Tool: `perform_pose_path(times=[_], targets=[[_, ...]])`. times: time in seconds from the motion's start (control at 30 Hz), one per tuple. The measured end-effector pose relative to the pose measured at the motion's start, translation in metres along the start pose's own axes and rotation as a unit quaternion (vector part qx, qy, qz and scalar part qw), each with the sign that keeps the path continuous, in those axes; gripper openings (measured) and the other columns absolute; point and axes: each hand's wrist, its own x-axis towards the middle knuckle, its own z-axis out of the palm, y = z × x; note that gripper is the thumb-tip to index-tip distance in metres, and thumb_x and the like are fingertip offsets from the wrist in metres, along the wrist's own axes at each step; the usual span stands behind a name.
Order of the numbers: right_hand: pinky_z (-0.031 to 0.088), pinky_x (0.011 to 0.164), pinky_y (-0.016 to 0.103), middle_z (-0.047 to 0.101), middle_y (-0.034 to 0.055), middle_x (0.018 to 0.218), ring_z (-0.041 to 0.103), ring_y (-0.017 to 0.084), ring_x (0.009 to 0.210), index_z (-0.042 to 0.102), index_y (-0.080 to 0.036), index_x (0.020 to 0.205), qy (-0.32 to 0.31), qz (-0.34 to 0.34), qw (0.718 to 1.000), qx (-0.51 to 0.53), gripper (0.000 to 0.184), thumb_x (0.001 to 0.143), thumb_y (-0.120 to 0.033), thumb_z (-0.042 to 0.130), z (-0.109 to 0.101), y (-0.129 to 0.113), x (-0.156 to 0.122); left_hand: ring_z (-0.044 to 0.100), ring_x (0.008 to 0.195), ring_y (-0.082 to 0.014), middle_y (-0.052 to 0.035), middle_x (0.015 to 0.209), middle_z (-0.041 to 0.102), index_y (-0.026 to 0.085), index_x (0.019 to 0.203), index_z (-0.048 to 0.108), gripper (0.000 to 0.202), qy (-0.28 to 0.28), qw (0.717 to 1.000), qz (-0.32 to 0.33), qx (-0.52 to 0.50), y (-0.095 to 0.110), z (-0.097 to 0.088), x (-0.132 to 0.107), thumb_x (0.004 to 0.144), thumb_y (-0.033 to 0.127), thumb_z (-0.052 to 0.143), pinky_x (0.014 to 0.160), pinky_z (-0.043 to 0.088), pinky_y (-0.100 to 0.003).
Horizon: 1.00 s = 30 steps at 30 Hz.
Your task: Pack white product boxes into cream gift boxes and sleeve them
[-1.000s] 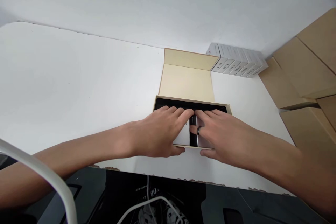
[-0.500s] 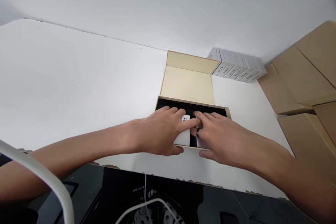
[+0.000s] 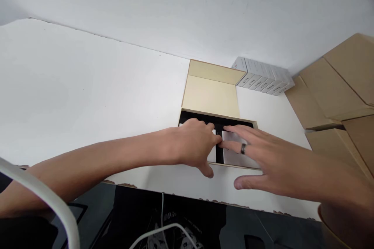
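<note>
A shallow gift box (image 3: 255, 125) with a black lining lies on the table, its cream lid (image 3: 210, 92) folded back flat. Inside sit two white boxes, one on the left (image 3: 212, 157) and one on the right (image 3: 238, 158), split by a black strip. My left hand (image 3: 189, 142) rests over the left white box, covering most of it, its thumb apart near the front rim. Over the right white box, my right hand (image 3: 258, 159) has its fingers stretched and its thumb well apart. A dark ring (image 3: 243, 148) is on one of its fingers.
Several white boxes (image 3: 263, 76) stand in a row against the wall behind the lid. Brown cartons (image 3: 341, 85) are stacked at the right. A white curved tube (image 3: 62, 212) crosses the lower left, and the table's chipped front edge (image 3: 216, 201) runs below my hands.
My right hand has drawn back to the right and spread, showing more of the right white box. My left hand has shifted slightly right. The whole view has also moved a little.
</note>
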Motion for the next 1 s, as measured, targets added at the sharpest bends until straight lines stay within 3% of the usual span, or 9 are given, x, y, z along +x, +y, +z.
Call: perform_pose_path(times=[0.13,0.23,0.3,0.43,0.53,0.67,0.8,0.93,1.0], targets=[[0.058,0.095,0.04,0.06,0.0033,0.151,0.067,0.029,0.124,0.053,-0.038,0.151,0.027,0.034,0.998,0.045,0.063,0.096,-0.07,0.053,-0.034,0.025,0.009,0.065,0.083,-0.0285,-0.0119,0.107,0.07,0.023,0.128,0.07,0.077,0.022,1.0,0.01,-0.003,-0.004,0.005,0.003,0.067,0.067,0.087,0.072,0.052,-0.039],[0.052,0.103,0.047,0.063,0.0079,0.145,0.062,0.032,0.126,0.064,-0.028,0.134,0.16,0.098,0.982,0.028,0.058,0.095,-0.07,0.054,-0.058,0.057,0.062,0.064,0.078,-0.0276,-0.0119,0.102,0.071,0.021,0.114,0.076,0.068,0.035,0.999,0.017,-0.024,-0.004,0.006,0.005,0.065,0.065,0.088,0.067,0.052,-0.038],[0.045,0.11,0.052,0.055,0.014,0.15,0.052,0.037,0.137,0.06,-0.019,0.138,0.218,0.124,0.968,-0.027,0.059,0.094,-0.059,0.058,-0.067,0.081,0.107,0.065,0.08,-0.0284,-0.012,0.101,0.072,0.02,0.111,0.076,0.068,0.037,0.998,0.018,-0.037,-0.004,0.004,0.006,0.064,0.067,0.088,0.068,0.052,-0.038],[0.036,0.115,0.058,0.053,0.0232,0.146,0.047,0.041,0.139,0.039,-0.007,0.155,0.181,0.175,0.963,-0.1,0.089,0.085,-0.05,0.072,-0.067,0.114,0.178,0.067,0.085,-0.03,-0.0134,0.104,0.072,0.017,0.116,0.074,0.075,0.016,0.998,0.008,-0.053,-0.004,0.001,0.005,0.062,0.066,0.091,0.074,0.055,-0.04],[0.032,0.114,0.061,0.069,0.0186,0.113,0.058,0.04,0.125,0.042,0.0,0.15,0.158,0.195,0.962,-0.11,0.082,0.085,-0.039,0.073,-0.06,0.119,0.198,0.067,0.099,-0.0332,-0.0152,0.113,0.071,0.016,0.116,0.072,0.073,0.029,0.998,0.016,-0.046,-0.002,0.006,0.0,0.068,0.068,0.088,0.095,0.053,-0.051],[0.037,0.109,0.056,0.072,0.0164,0.101,0.065,0.033,0.112,0.055,-0.001,0.137,0.158,0.202,0.958,-0.127,0.049,0.092,-0.021,0.057,-0.055,0.114,0.196,0.062,0.119,-0.0364,-0.019,0.126,0.069,0.012,0.115,0.069,0.058,0.18,0.981,0.055,0.055,0.002,0.026,-0.016,0.085,0.06,0.081,0.12,0.032,-0.062],[0.045,0.098,0.045,0.07,0.0214,0.118,0.065,0.031,0.115,0.069,-0.005,0.117,0.17,0.186,0.959,-0.13,0.038,0.098,-0.019,0.039,-0.065,0.106,0.176,0.068,0.111,-0.0258,-0.0115,0.124,0.073,0.019,0.102,0.065,0.037,0.381,0.92,0.09,0.022,-0.001,0.045,-0.04,0.104,0.054,0.054,0.112,0.042,-0.049],[0.044,0.101,0.042,0.066,0.0175,0.125,0.06,0.032,0.126,0.067,-0.004,0.122,0.21,0.147,0.957,-0.136,0.063,0.106,-0.033,0.013,-0.071,0.076,0.111,0.071,0.101,-0.0209,-0.005,0.115,0.075,0.025,0.098,0.057,0.013,0.543,0.835,0.046,-0.083,-0.022,0.056,-0.074,0.102,0.037,0.057,0.094,0.054,-0.043],[0.045,0.107,0.046,0.067,0.0136,0.115,0.062,0.031,0.12,0.069,-0.015,0.116,0.262,0.1,0.944,-0.172,0.053,0.108,-0.033,0.02,-0.057,0.046,0.061,0.07,0.101,-0.0243,-0.0046,0.114,0.073,0.028,0.102,0.057,0.008,0.586,0.801,0.021,-0.124,-0.039,0.068,-0.093,0.1,0.036,0.056,0.086,0.057,-0.046]])
